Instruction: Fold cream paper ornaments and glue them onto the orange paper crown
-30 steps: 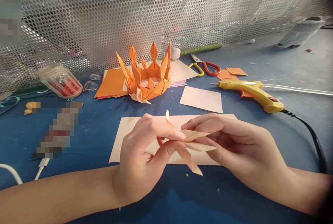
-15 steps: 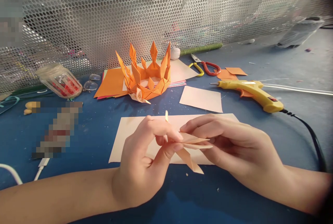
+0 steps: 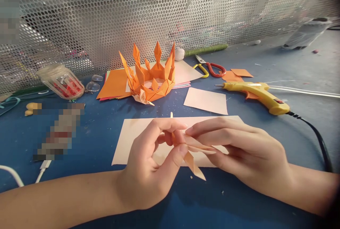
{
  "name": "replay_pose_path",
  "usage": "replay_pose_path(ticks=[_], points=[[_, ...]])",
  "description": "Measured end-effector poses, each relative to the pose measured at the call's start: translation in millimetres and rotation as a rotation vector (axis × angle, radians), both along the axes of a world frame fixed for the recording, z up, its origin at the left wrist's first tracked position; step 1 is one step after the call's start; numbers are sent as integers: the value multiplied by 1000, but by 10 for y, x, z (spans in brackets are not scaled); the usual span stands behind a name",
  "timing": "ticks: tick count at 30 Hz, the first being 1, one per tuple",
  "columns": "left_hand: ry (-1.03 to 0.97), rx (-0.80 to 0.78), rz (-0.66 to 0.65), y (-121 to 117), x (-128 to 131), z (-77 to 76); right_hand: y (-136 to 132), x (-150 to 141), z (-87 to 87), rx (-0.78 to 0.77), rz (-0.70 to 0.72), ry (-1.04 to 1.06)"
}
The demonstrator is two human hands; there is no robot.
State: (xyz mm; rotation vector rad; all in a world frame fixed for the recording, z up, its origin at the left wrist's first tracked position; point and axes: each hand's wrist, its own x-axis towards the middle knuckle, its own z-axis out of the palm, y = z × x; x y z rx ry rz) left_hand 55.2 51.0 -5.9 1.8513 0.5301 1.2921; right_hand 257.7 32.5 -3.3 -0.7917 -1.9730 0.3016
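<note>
A small folded origami piece (image 3: 196, 168) of pale peach paper is held between both hands, with one pointed strip hanging below. My left hand (image 3: 156, 161) pinches its left part between thumb and fingers. From the other side, my right hand (image 3: 239, 147) grips the layered right end, fingers above and thumb below. My palms hide much of the piece, and a thin pale tip (image 3: 171, 115) sticks up behind my left fingers. Under the hands lies a large cream paper sheet (image 3: 122, 151). Beyond it stands an orange origami crown (image 3: 156, 94) with a peach piece at its front.
A yellow glue gun (image 3: 255, 90) lies at right, its black cord curving down. Red-and-yellow scissors (image 3: 215, 69), a cream paper square (image 3: 205, 100) and orange paper squares (image 3: 240, 73) lie behind. At left are a glass jar (image 3: 62, 82) and glasses (image 3: 92, 83). A perforated metal panel (image 3: 106, 20) backs the table.
My left index finger has lifted off the top of the origami piece and curled back. The right fingers have shifted slightly along the folded layers, and the hanging strip has swung a little left.
</note>
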Motion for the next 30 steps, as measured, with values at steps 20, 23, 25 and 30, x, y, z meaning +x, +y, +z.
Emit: replay_pose_path(ticks=[20,23,25,30], points=[[1,69,32,115,-23,41,-33,2,-2,114,-33,-145],[9,64,36,111,-28,41,-50,3,8,92,-24,-128],[16,68,43,107,-32,36,-57,1,15,80,-12,-116],[43,94,42,104,-34,26,-60,-16,13,68,-8,-113]])
